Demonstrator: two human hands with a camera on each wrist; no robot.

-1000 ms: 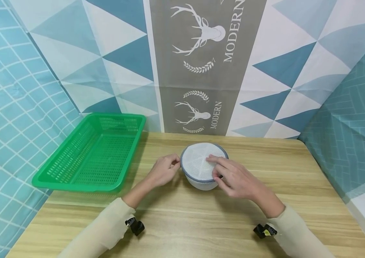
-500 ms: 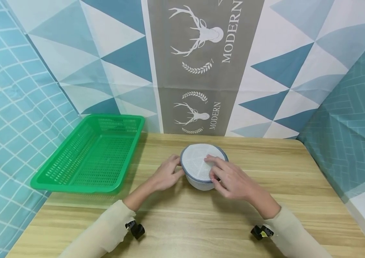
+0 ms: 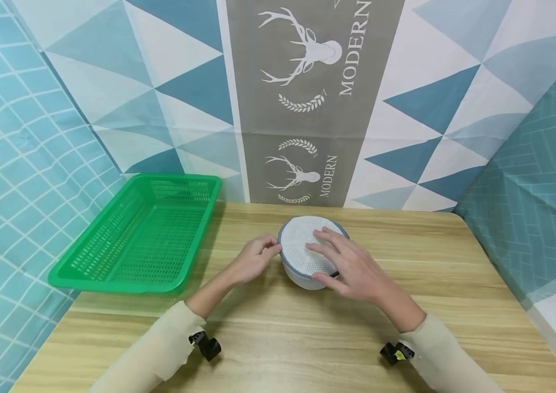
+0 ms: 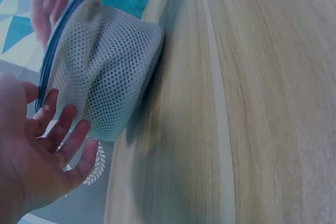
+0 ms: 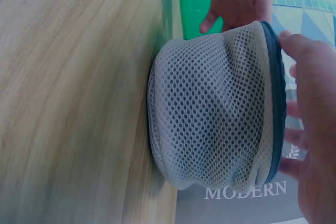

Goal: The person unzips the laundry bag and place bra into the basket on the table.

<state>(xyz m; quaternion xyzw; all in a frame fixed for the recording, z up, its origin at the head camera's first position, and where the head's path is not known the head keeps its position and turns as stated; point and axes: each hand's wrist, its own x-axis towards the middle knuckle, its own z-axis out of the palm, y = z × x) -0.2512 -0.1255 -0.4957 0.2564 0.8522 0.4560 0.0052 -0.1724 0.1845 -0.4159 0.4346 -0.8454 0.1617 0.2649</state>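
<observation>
A round white mesh laundry bag (image 3: 297,240) with a blue-grey zipped rim stands upright on the wooden table, its flat top facing up. My left hand (image 3: 253,259) pinches the rim at its left side, thumb above and fingers below the edge, as the left wrist view shows with the fingers (image 4: 60,129) against the mesh side. Over the right part of the top, my right hand (image 3: 354,267) spreads its fingers, thumb near the front rim. The right wrist view has the bag's mesh wall (image 5: 210,114) bulging with soft folds.
A green perforated plastic basket (image 3: 194,229) stands on the left of the wooden table (image 3: 278,338). Patterned cloth (image 3: 302,120) hangs behind the table, with blue tiled-pattern cloth (image 3: 7,164) at the left. Both wrists wear small black cameras (image 3: 206,346).
My right hand's fingers have spread from a closer grip near the front rim and moved slightly over the top. My left thumb and fingers, apart half a second ago, now meet at the rim.
</observation>
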